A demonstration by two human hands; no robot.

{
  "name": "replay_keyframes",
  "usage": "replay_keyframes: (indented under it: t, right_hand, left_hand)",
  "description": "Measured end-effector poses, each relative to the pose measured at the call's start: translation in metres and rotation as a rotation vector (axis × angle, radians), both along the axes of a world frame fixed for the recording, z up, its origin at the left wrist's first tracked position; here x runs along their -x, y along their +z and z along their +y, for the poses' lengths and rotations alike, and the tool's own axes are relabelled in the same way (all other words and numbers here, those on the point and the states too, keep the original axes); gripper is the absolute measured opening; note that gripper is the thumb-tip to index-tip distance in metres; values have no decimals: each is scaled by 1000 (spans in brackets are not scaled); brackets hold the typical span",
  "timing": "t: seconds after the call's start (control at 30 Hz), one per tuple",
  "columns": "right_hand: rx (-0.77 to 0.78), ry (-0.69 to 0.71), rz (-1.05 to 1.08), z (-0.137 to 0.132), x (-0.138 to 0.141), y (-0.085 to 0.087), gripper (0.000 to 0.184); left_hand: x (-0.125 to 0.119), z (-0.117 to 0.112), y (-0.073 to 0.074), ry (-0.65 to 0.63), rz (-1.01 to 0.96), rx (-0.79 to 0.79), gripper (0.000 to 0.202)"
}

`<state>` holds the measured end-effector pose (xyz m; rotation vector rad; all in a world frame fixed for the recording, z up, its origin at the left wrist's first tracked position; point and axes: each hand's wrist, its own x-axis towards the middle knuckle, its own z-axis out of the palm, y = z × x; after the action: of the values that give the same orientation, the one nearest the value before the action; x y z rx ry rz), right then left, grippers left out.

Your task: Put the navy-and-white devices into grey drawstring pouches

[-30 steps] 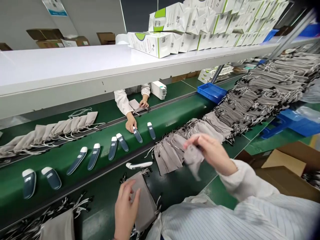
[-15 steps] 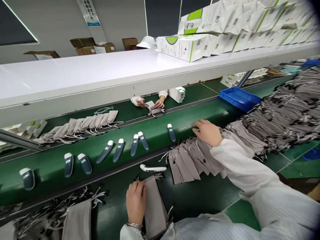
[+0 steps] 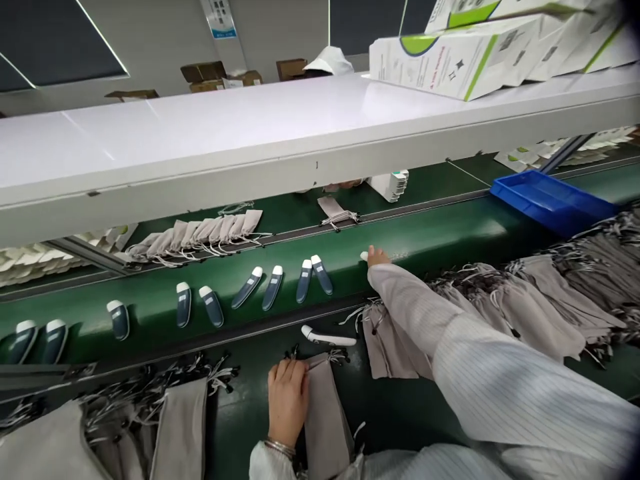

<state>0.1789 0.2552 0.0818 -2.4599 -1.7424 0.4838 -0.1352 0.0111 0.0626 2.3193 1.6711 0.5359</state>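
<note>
My left hand (image 3: 289, 402) lies at the near bench with its fingers curled over the upper left edge of a grey drawstring pouch (image 3: 327, 417). Just above that pouch, a white and dark handheld device (image 3: 327, 337) rests on its side. My right hand (image 3: 379, 256) reaches over the green belt, fingers closed around another handheld device, of which only the white tip (image 3: 364, 256) shows. Under my right forearm lie more grey pouches (image 3: 393, 343). Several dark blue devices with white caps, one of them here (image 3: 321, 275), are spaced along the belt to the left.
A white shelf (image 3: 225, 137) crosses above the belt, with white boxes (image 3: 430, 63) at its right. A blue tray (image 3: 550, 200) sits at the belt's right. Pouches are heaped at right (image 3: 595, 267) and lower left (image 3: 180, 427). Across the belt lies a pouch row (image 3: 210, 232).
My right hand has moved from above the pouches onto the device on the belt and closed on it. My left hand stays on its pouch. The view has turned right.
</note>
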Motion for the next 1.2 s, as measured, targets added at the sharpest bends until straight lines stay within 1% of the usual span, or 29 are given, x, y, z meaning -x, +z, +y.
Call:
replay_keyframes:
  t: [0.07, 0.13, 0.2, 0.23, 0.3, 0.33, 0.37, 0.4, 0.43, 0.47, 0.5, 0.57, 0.6, 0.63, 0.7, 0.73, 0.77, 0.8, 0.83, 0.87, 0.9, 0.93, 0.97, 1.0, 1.03, 1.07, 1.13, 1.2]
  right_hand:
    - [-45, -18, 121, -2, 7, 3, 48]
    - [-94, -13, 274, -7, 22, 10, 53]
    - [-137, 29, 433, -25, 45, 20, 50]
    - [-161, 57, 572, -41, 58, 26, 48]
    - [-215, 113, 972, -82, 84, 38, 49]
    - [-241, 135, 1201, -106, 96, 42, 54]
    - [-258, 155, 1376, -129, 106, 45, 59]
    - [-270, 170, 1501, -151, 115, 47, 63]
    - [-276, 188, 1557, -171, 121, 47, 66]
    - [-278, 217, 1566, -188, 126, 45, 64]
    - [-269, 266, 1539, -202, 128, 43, 57]
    - [-218, 411, 1409, -223, 128, 39, 35]
    - [-178, 485, 1317, -231, 125, 38, 29]
    - [-133, 540, 1212, -238, 120, 38, 29]
    - [-48, 579, 962, -250, 106, 42, 35]
    - [-16, 584, 830, -256, 96, 46, 35]
    - [11, 610, 718, -261, 85, 52, 30]
    - [30, 657, 645, -266, 72, 59, 24]
    - [36, 721, 618, -272, 60, 67, 21]
    - [23, 787, 637, -277, 47, 76, 23]
    - [-14, 840, 688, -282, 35, 85, 28]
    - [-72, 872, 752, -287, 24, 95, 31]
    - [-144, 872, 820, -292, 13, 106, 35]
    - [-226, 834, 894, -295, 3, 116, 39]
    - [-319, 760, 980, -297, -7, 126, 43]
    - [-420, 639, 1071, -297, -19, 135, 44]
    - [-616, 290, 1189, -292, -49, 154, 39]
    - [-807, -53, 1159, -280, -89, 169, 28]
  left_hand:
    - [1, 0, 8, -26, -46, 36, 16]
    - [2, 0, 19, -45, -130, 84, 16]
    - [2, -2, 33, -43, -232, 145, 15]
    - [1, -2, 39, -36, -296, 175, 14]
    - [-2, -5, 52, -16, -457, 220, 15]
    - [-4, -6, 58, -6, -542, 237, 14]
    - [-7, -7, 63, 4, -618, 251, 14]
    - [-9, -9, 67, 12, -678, 263, 13]
    - [-12, -10, 71, 18, -718, 269, 12]
    - [-15, -12, 74, 24, -743, 269, 11]
    - [-17, -13, 76, 34, -760, 258, 11]
    - [-23, -16, 79, 75, -796, 204, 10]
    - [-25, -17, 80, 104, -815, 171, 10]
    - [-26, -19, 81, 132, -828, 150, 11]
    - [-27, -22, 84, 171, -828, 165, 15]
    - [-25, -24, 86, 184, -828, 191, 18]
    - [-23, -27, 87, 219, -842, 211, 21]
    - [-19, -29, 89, 288, -879, 217, 24]
    - [-15, -31, 90, 378, -940, 211, 27]
    - [-12, -32, 90, 479, -1018, 205, 30]
    - [-8, -33, 89, 551, -1092, 216, 33]
    - [-6, -33, 88, 583, -1144, 252, 36]
    - [-5, -32, 86, 572, -1161, 310, 40]
    - [-5, -31, 84, 534, -1140, 376, 44]
    - [-6, -28, 82, 497, -1083, 438, 48]
    - [-8, -25, 79, 475, -1005, 490, 53]
    - [-13, -18, 72, 471, -833, 569, 60]
    - [-14, -10, 62, 483, -673, 614, 63]
